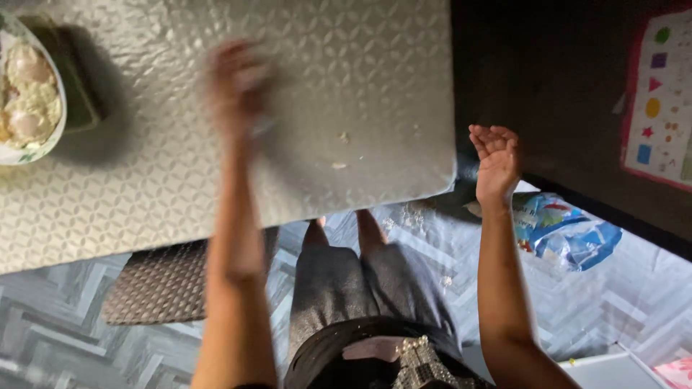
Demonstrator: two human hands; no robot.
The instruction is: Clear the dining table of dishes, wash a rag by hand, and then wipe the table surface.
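Crumbs (339,165) sit near the table (130,194) edge, between both hands. Left hand (236,83) is blurred (can't tell its grip); right hand (496,155) is cupped open just off the edge. I'd sweep slow, palm flat, toward that cup.

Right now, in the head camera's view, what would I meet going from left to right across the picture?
Bowl of food → blurred left hand over the patterned table → open right hand past the table's edge → blue plastic bag on the floor → shapes poster.
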